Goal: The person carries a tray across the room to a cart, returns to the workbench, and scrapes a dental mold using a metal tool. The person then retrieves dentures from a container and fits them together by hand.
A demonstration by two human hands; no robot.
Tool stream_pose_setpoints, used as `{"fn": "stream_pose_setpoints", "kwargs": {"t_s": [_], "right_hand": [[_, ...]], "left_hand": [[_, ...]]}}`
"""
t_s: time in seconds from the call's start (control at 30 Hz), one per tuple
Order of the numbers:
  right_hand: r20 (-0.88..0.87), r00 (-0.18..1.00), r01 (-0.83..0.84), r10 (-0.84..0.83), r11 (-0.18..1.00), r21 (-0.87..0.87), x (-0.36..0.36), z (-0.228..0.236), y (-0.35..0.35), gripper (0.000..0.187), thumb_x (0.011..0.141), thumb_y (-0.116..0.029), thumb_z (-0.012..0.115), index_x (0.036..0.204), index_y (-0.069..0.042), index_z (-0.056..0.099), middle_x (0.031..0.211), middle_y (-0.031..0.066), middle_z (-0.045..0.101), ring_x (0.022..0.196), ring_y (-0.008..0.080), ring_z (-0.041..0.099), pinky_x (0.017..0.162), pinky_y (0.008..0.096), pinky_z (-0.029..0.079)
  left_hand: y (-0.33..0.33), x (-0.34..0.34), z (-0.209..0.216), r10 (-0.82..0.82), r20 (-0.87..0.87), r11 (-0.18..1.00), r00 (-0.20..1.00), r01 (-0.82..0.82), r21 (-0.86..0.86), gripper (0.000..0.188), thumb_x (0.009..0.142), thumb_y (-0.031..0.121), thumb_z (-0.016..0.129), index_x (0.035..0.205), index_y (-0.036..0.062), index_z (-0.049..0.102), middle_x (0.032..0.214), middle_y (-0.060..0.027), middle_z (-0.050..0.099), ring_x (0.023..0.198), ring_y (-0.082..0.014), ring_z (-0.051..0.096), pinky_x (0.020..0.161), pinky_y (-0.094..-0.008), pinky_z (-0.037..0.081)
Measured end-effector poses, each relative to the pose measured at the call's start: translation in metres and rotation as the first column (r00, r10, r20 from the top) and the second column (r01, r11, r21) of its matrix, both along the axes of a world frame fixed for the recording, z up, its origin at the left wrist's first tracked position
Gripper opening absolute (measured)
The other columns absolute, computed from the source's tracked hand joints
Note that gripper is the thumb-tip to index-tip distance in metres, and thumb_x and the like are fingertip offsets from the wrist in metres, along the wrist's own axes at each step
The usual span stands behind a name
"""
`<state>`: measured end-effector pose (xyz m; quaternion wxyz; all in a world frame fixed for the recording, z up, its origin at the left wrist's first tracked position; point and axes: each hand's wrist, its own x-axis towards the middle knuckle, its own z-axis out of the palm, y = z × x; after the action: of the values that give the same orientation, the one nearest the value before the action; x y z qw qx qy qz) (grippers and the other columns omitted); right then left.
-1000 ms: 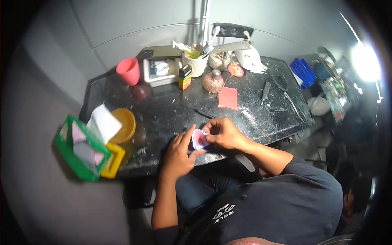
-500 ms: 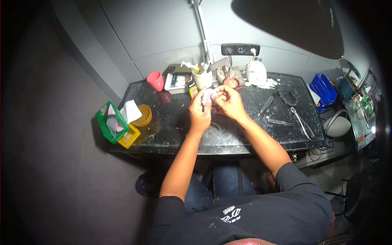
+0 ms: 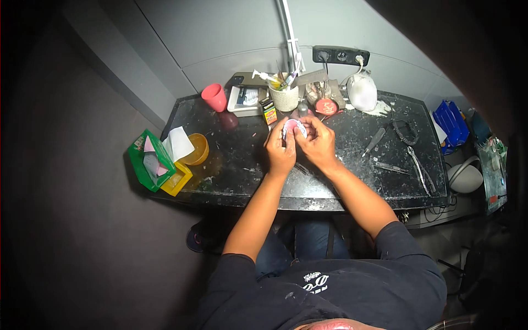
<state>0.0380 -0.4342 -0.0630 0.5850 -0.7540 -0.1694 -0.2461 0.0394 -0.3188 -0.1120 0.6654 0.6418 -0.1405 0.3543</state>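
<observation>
A small arched pink piece with a white rim point(image 3: 293, 127), denture-like in shape, is held up over the middle of the black worktop. My left hand point(image 3: 280, 148) grips its left side, thumb on the near face and fingers curled behind. Around its right side close the thumb and fingers of my right hand point(image 3: 319, 143). Both thumbs press near its lower edge, and the hands partly hide it. Just beyond my left hand stands a small yellow and black box point(image 3: 268, 111). A round red item point(image 3: 326, 106) lies past my right hand.
On the black worktop point(image 3: 236, 176) stand a pink cup point(image 3: 214, 98), a textured pot point(image 3: 284, 98) of tools and an amber bowl point(image 3: 197, 149). Green point(image 3: 147, 169) and yellow bins point(image 3: 177, 181) hang at the left edge. To the right lie a knife point(image 3: 374, 139), pliers-like tool point(image 3: 420, 168) and coiled cord point(image 3: 405, 133).
My hands have turned the pink piece so more of its pink inner face and white rim shows. The right fingers have moved round its right side. The view has shifted slightly.
</observation>
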Motion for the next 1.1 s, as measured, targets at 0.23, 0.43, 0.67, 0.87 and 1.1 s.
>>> {"fn": "stream_pose_setpoints", "kwargs": {"t_s": [0.23, 0.43, 0.67, 0.87, 1.1], "right_hand": [[-0.072, 0.997, -0.029, 0.030, 0.999, 0.024, -0.002, -0.007, -0.001, 0.027, 0.082, -0.007, 0.077, 0.104, 0.005, 0.067, 0.080, 0.0085, 0.071, 0.067, 0.0057, 0.063, 0.059, 0.0221, 0.053], [-0.142, 0.968, -0.182, 0.208, 0.967, 0.176, -0.003, -0.016, -0.003, 0.028, 0.086, -0.004, 0.074, 0.109, 0.007, 0.064, 0.087, 0.0079, 0.070, 0.073, 0.0052, 0.065, 0.062, 0.0210, 0.054], [-0.274, 0.801, -0.330, 0.533, 0.773, 0.542, 0.004, -0.020, -0.005, 0.026, 0.091, 0.000, 0.069, 0.114, 0.007, 0.059, 0.100, 0.0119, 0.070, 0.085, 0.0148, 0.070, 0.071, 0.0262, 0.061], [-0.334, 0.722, -0.288, 0.605, 0.703, 0.650, 0.003, -0.006, -0.010, 0.024, 0.092, -0.001, 0.068, 0.114, 0.006, 0.059, 0.100, 0.0128, 0.069, 0.086, 0.0175, 0.070, 0.075, 0.0308, 0.065], [-0.238, 0.805, -0.347, 0.543, 0.757, 0.553, -0.002, -0.004, -0.012, 0.026, 0.092, 0.002, 0.066, 0.116, 0.007, 0.058, 0.105, 0.0142, 0.069, 0.088, 0.0160, 0.070, 0.078, 0.0291, 0.061]], "left_hand": [[0.003, -0.007, 0.004, -0.211, -0.226, 0.969, 0.951, 0.172, -0.180, 0.024, 0.099, 0.001, 0.057, 0.122, -0.0066, 0.055, 0.106, -0.0113, 0.066, 0.080, -0.0097, 0.063, 0.057, -0.0204, 0.050], [0.006, -0.012, 0.012, -0.207, -0.295, 0.961, 0.933, 0.138, -0.239, 0.017, 0.100, 0.007, 0.058, 0.112, -0.0050, 0.059, 0.086, -0.0077, 0.067, 0.054, -0.0052, 0.053, 0.040, -0.0201, 0.040], [0.013, -0.010, 0.010, -0.191, -0.224, 0.957, 0.956, 0.130, -0.261, 0.016, 0.098, 0.007, 0.061, 0.110, -0.0039, 0.062, 0.092, -0.0048, 0.068, 0.065, -0.0032, 0.056, 0.053, -0.0178, 0.044], [0.016, -0.018, 0.019, -0.265, -0.130, 0.946, 0.956, 0.231, -0.226, 0.033, 0.096, 0.005, 0.061, 0.127, -0.0065, 0.056, 0.097, -0.0078, 0.068, 0.071, -0.0051, 0.059, 0.056, -0.0180, 0.045], [0.013, -0.021, 0.023, -0.335, -0.133, 0.915, 0.933, 0.288, -0.283, 0.038, 0.096, 0.004, 0.062, 0.132, -0.0070, 0.054, 0.096, -0.0092, 0.067, 0.063, -0.0068, 0.057, 0.052, -0.0192, 0.046]]}}
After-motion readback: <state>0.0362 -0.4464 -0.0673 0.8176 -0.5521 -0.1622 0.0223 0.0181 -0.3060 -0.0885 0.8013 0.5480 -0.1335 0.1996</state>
